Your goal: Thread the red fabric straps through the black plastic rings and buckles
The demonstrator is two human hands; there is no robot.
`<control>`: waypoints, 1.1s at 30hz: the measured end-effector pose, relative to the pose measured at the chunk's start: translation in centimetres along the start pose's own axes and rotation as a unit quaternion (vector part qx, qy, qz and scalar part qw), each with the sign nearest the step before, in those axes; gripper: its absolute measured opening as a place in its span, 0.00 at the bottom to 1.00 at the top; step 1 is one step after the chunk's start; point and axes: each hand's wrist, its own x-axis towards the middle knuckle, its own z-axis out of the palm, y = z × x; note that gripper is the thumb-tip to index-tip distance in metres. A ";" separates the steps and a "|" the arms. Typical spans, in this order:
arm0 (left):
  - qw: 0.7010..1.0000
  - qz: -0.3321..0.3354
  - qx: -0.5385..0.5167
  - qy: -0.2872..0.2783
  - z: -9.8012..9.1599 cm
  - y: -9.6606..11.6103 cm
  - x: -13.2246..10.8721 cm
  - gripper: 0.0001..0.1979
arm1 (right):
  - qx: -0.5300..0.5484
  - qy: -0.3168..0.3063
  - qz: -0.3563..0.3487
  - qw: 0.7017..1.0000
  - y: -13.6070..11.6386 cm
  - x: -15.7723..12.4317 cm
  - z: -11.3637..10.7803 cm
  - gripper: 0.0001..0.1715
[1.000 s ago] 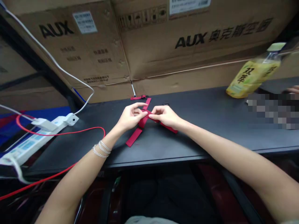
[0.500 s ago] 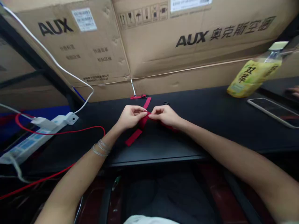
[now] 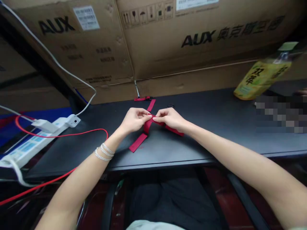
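Note:
A red fabric strap (image 3: 137, 142) lies crossed on the black table, with one tail running toward me at lower left and another (image 3: 151, 104) toward the far edge. A third stretch (image 3: 174, 130) runs out to the right. My left hand (image 3: 134, 119) and my right hand (image 3: 169, 118) meet at the crossing, fingertips pinching the folded red fabric from either side. The fingers hide the centre of the fold. Several thin silver bracelets (image 3: 104, 152) circle my left wrist.
A small black ring (image 3: 170, 105) and a red strap end with a black clip (image 3: 142, 99) lie at the table's far edge. A power strip (image 3: 31, 145) and a red cable (image 3: 72, 134) are at left. A tilted drink bottle (image 3: 262, 75) stands at right, before large AUX cardboard boxes (image 3: 196, 54).
Both hands stay pinched on the strap at the crossing, with only slight finger movement. The view has shifted a little.

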 end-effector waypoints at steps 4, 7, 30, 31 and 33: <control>1.000 -0.006 0.004 -0.006 0.0 0.3 -0.1 0.17 | -0.007 0.002 0.002 1.000 -0.1 -0.1 0.0 0.17; 1.000 -0.014 0.006 -0.016 0.0 0.5 -0.1 0.17 | -0.018 -0.002 -0.002 1.000 0.0 -0.1 0.0 0.17; 0.999 -0.002 0.030 -0.037 -0.1 0.2 -0.1 0.16 | -0.021 -0.026 0.001 0.999 0.4 0.1 -0.1 0.17; 0.999 0.000 0.030 -0.039 -0.1 0.2 -0.1 0.15 | -0.020 -0.027 0.004 0.999 0.4 0.1 -0.1 0.17; 0.999 0.005 0.031 -0.040 -0.1 0.3 -0.1 0.15 | -0.023 -0.028 0.007 0.999 0.3 0.1 -0.2 0.16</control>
